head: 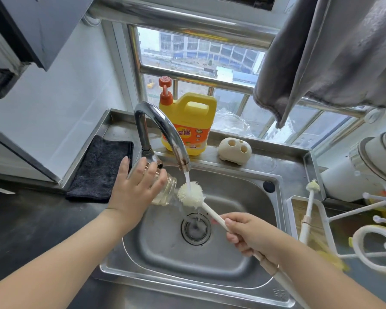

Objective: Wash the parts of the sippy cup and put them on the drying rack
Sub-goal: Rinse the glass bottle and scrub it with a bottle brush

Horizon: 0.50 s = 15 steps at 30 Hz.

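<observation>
My left hand [136,186] grips the clear cup body [166,192] on its side over the steel sink [243,190], its mouth turned right. My right hand [252,236] holds the white handle of a bottle brush; its cream bristle head [191,194] sits just outside the cup's mouth, under the water running from the chrome faucet [163,128]. The white drying rack [352,210] stands at the right of the sink, with a small brush [309,204] upright in it and a white ring part [376,248] with yellow trim on its near pegs.
A yellow dish soap jug [191,126] and a cream brush holder [235,150] stand on the ledge behind the sink. A black cloth [100,168] lies on the left counter. A grey towel [325,50] hangs at the upper right, above a white appliance [361,166].
</observation>
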Motion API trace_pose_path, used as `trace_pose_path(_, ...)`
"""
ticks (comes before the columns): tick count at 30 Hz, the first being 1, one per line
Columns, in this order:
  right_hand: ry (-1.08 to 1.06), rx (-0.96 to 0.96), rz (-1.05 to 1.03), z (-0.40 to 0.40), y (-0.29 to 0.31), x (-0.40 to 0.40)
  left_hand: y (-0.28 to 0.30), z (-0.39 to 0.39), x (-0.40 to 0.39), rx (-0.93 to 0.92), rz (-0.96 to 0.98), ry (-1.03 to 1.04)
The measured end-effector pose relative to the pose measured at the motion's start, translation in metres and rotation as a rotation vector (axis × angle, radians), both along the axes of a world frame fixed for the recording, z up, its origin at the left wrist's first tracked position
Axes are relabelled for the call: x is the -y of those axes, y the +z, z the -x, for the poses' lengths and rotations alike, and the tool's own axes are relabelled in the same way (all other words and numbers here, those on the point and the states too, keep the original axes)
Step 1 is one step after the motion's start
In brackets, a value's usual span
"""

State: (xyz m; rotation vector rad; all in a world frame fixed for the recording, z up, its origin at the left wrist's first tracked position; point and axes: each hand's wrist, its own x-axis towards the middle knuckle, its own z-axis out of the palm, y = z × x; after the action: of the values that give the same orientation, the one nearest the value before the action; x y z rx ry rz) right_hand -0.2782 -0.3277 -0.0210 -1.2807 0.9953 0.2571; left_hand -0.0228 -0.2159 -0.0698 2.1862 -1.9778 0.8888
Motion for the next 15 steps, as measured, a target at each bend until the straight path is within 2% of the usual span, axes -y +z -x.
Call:
trace_pose_path(4, -0.019, -0.058, 0.057, 0.009, -0.007, -0.008, 0.006, -0.003, -0.003, 0.072, 0.068, 0.015)
trace_pose_path(8, -0.022, -0.204, 0.258, 0.019, -0.011, -0.005, 0.013, -0.001, 0.002, 0.114, 0.142, 0.036)
trace_pose_path(12, -0.004, -0.204, 0.422, 0.029, -0.001, -0.002, 0.011, 0.002, 0.006, 0.156, 0.179, 0.047)
trace_pose_path(14, 0.051, -0.221, 0.506, 0.033, 0.004, 0.000, 0.005, 0.006, 0.005, 0.089, 0.112, 0.090)
trace_pose_path(15, 0.071, -0.234, 0.535, 0.035, 0.005, 0.000, 0.004, 0.010, 0.005, -0.023, 0.017, 0.141)
